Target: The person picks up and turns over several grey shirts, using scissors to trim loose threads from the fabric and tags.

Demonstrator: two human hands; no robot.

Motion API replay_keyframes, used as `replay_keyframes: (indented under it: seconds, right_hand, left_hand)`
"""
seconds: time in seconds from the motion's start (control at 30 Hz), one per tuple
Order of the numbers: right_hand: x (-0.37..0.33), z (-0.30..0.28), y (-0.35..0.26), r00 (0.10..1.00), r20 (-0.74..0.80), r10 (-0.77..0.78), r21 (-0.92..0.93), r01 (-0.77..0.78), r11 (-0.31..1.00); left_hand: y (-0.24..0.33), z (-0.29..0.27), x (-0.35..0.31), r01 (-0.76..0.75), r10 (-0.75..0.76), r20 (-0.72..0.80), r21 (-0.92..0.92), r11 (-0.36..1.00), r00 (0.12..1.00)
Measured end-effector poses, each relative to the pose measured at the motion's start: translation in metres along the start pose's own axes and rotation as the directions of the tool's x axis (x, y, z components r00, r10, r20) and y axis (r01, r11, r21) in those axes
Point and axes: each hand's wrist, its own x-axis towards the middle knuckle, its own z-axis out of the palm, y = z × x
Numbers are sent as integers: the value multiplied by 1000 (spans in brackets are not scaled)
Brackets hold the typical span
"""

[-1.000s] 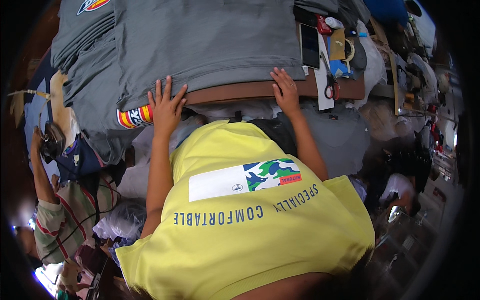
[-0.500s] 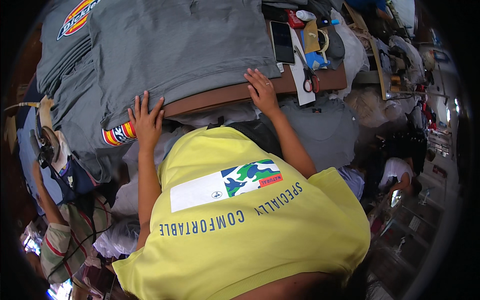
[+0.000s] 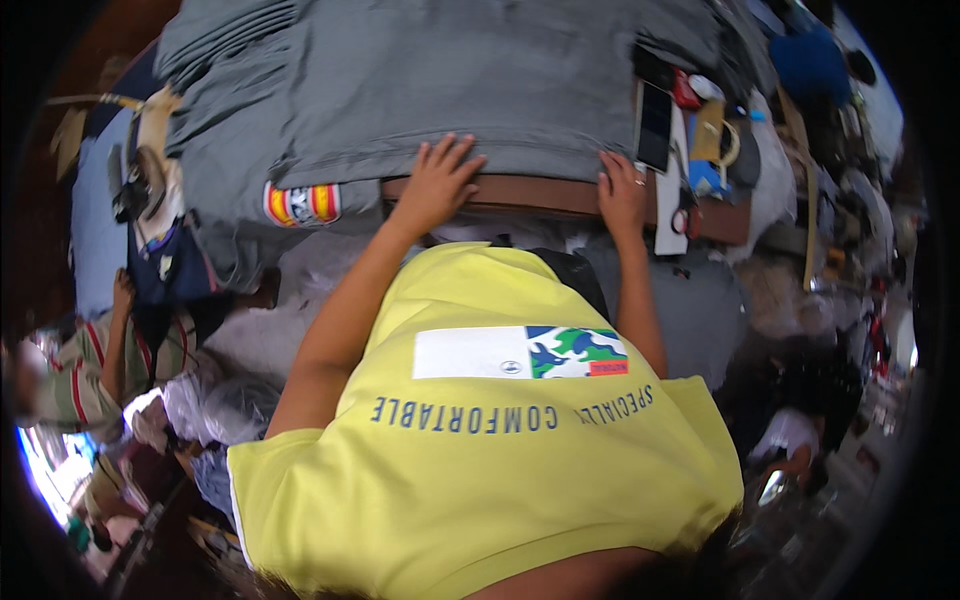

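Observation:
A grey T-shirt (image 3: 455,85) lies spread flat on a brown table board (image 3: 545,195), its hem towards me. My left hand (image 3: 437,187) rests on the hem near its middle, fingers spread and holding nothing. At the right end of the hem, my right hand (image 3: 622,192) lies with its fingertips on the cloth, fingers extended. Left of my left hand, a red, yellow and white printed logo (image 3: 302,204) shows on grey cloth hanging over the table edge.
Right of my right hand lie a phone (image 3: 653,125), a paper strip (image 3: 670,215), scissors (image 3: 684,212) and a tape roll (image 3: 728,145). Folded grey garments (image 3: 225,45) are stacked at the far left. A co-worker's arm (image 3: 118,320) is at the left, near an iron-like tool (image 3: 140,185).
My left hand has slid right along the hem, away from the printed logo and closer to my right hand. My right hand stays near the hem's right end. The whole view has shifted.

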Motion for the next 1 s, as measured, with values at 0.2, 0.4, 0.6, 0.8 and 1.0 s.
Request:
replay_keyframes:
  seconds: [0.2,0.4,0.6,0.8,1.0]
  right_hand:
    - [0,1,1,999,-21,29,-28,-30,999]
    - [38,-1,-14,997,81,0,-147,12,989]
    - [49,13,-28,984,178,-25,-92,42,995]
    - [40,-16,-45,963,109,-245,-57,252,966]
    - [-23,-38,-35,923,202,-329,42,327,944]
  left_hand:
    - [-8,4,-10,-5,4,-37,-31,999,999]
    - [-10,-5,-3,34,-40,-160,-39,999,986]
    - [-20,-17,13,213,-218,-213,-46,976,952]
    - [-13,-9,46,22,-31,-186,-47,999,982]
    - [1,-5,66,-114,98,-142,-113,987,985]
